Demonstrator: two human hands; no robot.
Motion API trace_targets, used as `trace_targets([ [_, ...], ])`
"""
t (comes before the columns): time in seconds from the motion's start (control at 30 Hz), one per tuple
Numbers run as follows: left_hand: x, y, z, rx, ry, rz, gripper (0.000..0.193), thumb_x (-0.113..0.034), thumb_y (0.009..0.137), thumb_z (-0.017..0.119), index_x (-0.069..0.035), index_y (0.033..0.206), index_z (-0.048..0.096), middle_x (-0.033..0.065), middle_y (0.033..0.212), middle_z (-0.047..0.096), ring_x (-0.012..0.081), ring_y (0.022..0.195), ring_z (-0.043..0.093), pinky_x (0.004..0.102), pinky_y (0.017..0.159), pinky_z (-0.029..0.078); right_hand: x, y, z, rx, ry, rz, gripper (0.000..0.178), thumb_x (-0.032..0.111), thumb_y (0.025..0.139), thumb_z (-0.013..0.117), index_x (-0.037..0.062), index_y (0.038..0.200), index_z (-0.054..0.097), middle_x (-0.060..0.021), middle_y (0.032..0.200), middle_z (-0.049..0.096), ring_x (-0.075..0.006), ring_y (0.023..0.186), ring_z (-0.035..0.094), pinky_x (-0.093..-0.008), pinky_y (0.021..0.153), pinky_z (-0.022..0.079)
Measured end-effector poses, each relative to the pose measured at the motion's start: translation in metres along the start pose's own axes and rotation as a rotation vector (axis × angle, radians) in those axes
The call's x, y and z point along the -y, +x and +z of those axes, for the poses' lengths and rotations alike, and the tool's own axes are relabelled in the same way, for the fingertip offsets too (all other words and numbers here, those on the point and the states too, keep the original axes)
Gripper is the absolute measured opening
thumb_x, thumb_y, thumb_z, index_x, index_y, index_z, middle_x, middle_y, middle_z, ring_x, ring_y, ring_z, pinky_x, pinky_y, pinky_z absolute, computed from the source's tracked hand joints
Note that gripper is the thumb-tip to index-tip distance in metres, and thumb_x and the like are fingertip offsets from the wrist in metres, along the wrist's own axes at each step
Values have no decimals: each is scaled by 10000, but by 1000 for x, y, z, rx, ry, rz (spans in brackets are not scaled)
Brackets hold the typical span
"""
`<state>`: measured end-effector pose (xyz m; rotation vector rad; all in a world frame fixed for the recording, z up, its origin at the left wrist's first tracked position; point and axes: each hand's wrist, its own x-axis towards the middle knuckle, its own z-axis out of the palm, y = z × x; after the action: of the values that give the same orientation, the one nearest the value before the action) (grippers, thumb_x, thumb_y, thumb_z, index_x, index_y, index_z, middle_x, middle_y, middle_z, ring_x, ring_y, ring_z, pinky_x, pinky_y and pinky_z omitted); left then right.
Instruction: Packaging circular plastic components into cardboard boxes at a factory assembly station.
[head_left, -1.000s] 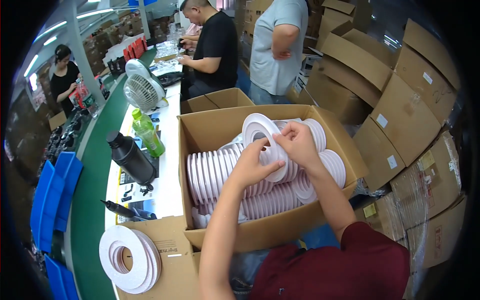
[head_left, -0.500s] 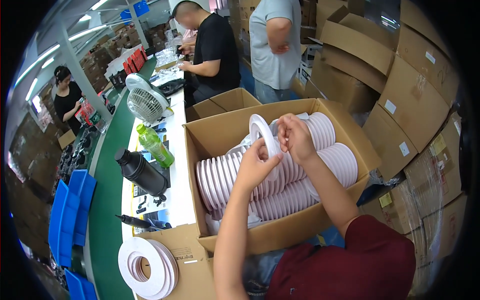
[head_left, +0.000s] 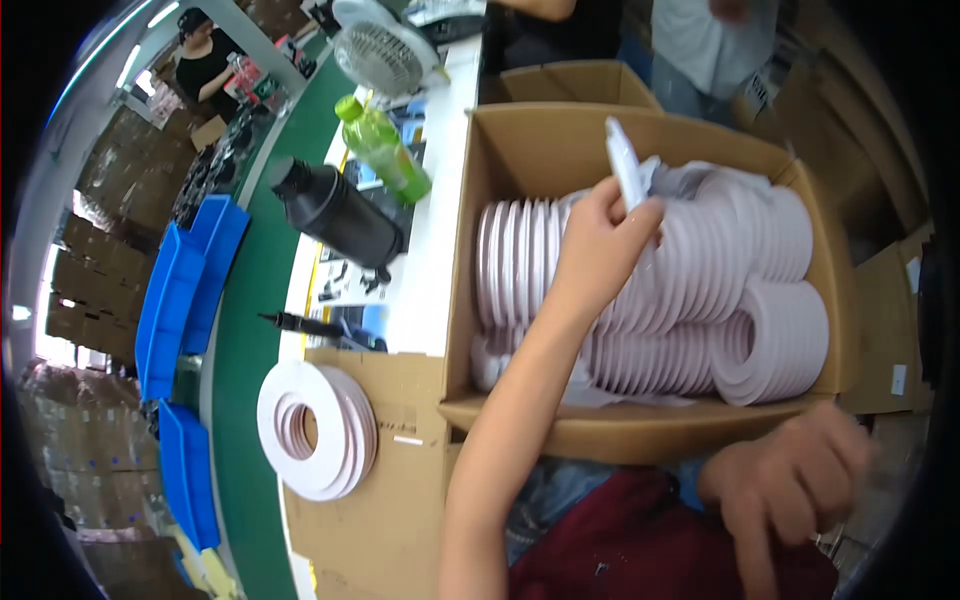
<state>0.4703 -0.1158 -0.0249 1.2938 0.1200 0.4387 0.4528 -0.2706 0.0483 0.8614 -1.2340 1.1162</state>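
As left hand (head_left: 608, 235) pinches white ring (head_left: 624, 163) over carton (head_left: 620, 438), weak pinch could drop it; right hand (head_left: 790, 480) near carton, blurred, can't tell grip.

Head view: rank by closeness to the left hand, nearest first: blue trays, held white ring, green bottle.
1. Held white ring: in the left hand.
2. Green bottle: on the white table, left of the box.
3. Blue trays: far left, past the green strip.
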Motion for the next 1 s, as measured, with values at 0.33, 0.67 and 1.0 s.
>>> trace_targets([
  [0.33, 0, 2, 6, 27, 10, -12, 206, -127, 890, 666, 44, 998, 627, 21, 732, 640, 66, 665, 569, 225, 622, 450, 30, -23, 9, -28, 102, 107, 214, 234, 943, 654, 37, 898, 723, -156, 831, 677, -321, 722, 634, -495, 729, 578],
  [0.67, -3, -6, 1, -3, 117, 11, 231, -212, 886, 636, 18, 898, 632, 54, 706, 663, 85, 653, 576, 230, 629, 430, 38, -31, 25, -260, 44, -27, 205, 139, 919, 572, 26, 764, 645, -162, 731, 620, -295, 636, 589, -527, 638, 563],
  [1.0, -8, -7, 5, 11, 115, -1, 234, -210, 897, 606, 22, 918, 623, 81, 741, 655, 135, 725, 593, 291, 768, 456, 35, -24, 45, -394, 8, -101, 276, 44, 894, 489, 15, 630, 566, -168, 630, 564, -269, 550, 544, -558, 547, 548],
])
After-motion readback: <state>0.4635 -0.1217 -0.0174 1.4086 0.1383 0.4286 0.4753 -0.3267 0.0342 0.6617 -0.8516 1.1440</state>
